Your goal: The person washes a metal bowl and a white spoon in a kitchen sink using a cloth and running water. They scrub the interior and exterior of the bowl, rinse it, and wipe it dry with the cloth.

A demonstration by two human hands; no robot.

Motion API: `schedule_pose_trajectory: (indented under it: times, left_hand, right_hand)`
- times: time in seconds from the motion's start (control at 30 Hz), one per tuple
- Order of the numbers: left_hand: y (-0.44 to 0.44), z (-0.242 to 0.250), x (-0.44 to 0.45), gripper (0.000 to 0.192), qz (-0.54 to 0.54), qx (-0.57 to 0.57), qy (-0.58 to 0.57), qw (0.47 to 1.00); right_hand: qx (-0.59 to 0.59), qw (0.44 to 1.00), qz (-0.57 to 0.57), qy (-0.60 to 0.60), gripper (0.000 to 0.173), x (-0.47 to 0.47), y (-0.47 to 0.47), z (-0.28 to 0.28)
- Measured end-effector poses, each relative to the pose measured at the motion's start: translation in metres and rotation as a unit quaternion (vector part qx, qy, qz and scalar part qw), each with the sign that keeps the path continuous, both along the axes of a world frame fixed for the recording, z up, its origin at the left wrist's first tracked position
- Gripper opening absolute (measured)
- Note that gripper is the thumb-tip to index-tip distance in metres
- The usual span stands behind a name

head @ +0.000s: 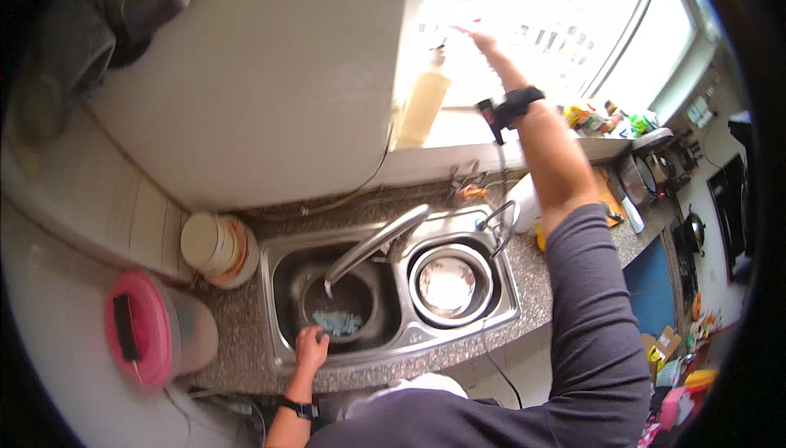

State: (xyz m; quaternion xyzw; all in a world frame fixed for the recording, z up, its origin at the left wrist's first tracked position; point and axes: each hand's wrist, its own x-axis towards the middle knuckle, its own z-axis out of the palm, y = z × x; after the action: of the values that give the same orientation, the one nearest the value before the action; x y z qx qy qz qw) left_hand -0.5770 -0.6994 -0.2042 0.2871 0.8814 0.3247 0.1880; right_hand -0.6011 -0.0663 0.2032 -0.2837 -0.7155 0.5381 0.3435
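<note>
In the left basin of the steel double sink (pixel 402 307) sits a dark round pan (pixel 368 291) with a light blue cloth (pixel 336 322) inside. My left hand (pixel 312 346) is at the basin's front edge, closed around the pan's short dark handle. The chrome faucet (pixel 377 242) reaches over the pan. My right hand (pixel 478 35) is raised in front of the bright window, its fingers stretched out just beside the pump top of a pale yellow bottle (pixel 424 107). Glare washes out the fingertips, so contact with the pump is unclear. The bottle stands upright on the windowsill.
Metal bowls (pixel 451 285) lie nested in the right basin. Left of the sink stand stacked tubs (pixel 215 248) and a bin with a pink lid (pixel 141 328). A cleaver (pixel 629 208) rests by a cutting board at right. A cable (pixel 500 368) hangs over the counter's front.
</note>
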Motion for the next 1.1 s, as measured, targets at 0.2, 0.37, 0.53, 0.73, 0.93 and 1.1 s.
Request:
schedule_pose_trajectory:
  times: [0.2, 0.37, 0.53, 0.73, 0.93, 1.1]
  left_hand:
    - [-0.013, 0.0, 0.004, 0.019, 0.03, 0.038, -0.017, 0.999]
    - [0.017, 0.005, -0.001, 0.037, 0.114, 0.107, -0.361, 0.92]
    - [0.078, 0.005, -0.002, 0.084, 0.221, 0.329, -0.708, 0.585]
    - [0.112, -0.019, 0.018, 0.076, 0.293, 0.338, -0.655, 0.609]
    - [0.116, -0.045, 0.025, 0.05, 0.293, 0.41, -0.694, 0.515]
    - [0.182, -0.009, 0.034, 0.052, 0.258, 0.401, -0.735, 0.482]
  right_hand:
    - [-0.006, 0.973, 0.185, 0.139, 0.03, 0.082, -0.111, 0.014]
    - [-0.287, 0.952, 0.1, -0.044, 0.038, 0.154, -0.294, -0.11]
    - [-0.351, 0.903, 0.217, -0.118, 0.041, 0.127, -0.436, -0.314]
    - [-0.181, 0.948, 0.182, -0.186, 0.058, 0.093, -0.477, -0.449]
    - [-0.047, 0.961, 0.227, -0.15, 0.067, 0.109, -0.464, -0.476]
    - [-0.043, 0.945, 0.28, -0.162, 0.065, 0.09, -0.377, -0.457]
